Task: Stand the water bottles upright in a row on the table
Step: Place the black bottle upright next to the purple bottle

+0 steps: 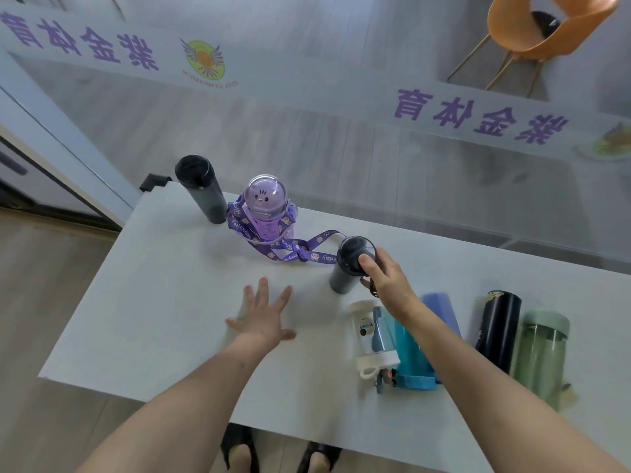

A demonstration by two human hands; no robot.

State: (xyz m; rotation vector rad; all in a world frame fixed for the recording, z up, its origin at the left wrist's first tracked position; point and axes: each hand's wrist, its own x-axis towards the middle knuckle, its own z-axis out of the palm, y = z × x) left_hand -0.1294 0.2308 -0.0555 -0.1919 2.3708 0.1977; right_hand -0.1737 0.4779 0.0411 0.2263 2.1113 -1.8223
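Note:
On the white table (164,302) a tall black bottle (201,189) stands upright at the far left. Beside it stands a purple bottle (266,209) with a domed lid and a long purple strap. My right hand (386,278) grips the lid of a dark grey bottle (348,268), which stands upright to the right of the purple one. My left hand (263,315) lies flat on the table with fingers spread, holding nothing. Lying on their sides at the right are a white bottle (367,336), a blue bottle (409,349), a lilac bottle (442,308), a navy bottle (498,329) and a green bottle (543,353).
A glass wall with purple lettering runs along the table's far edge. An orange chair (546,29) stands behind the glass at the top right. The table's near edge is just above my feet (280,452).

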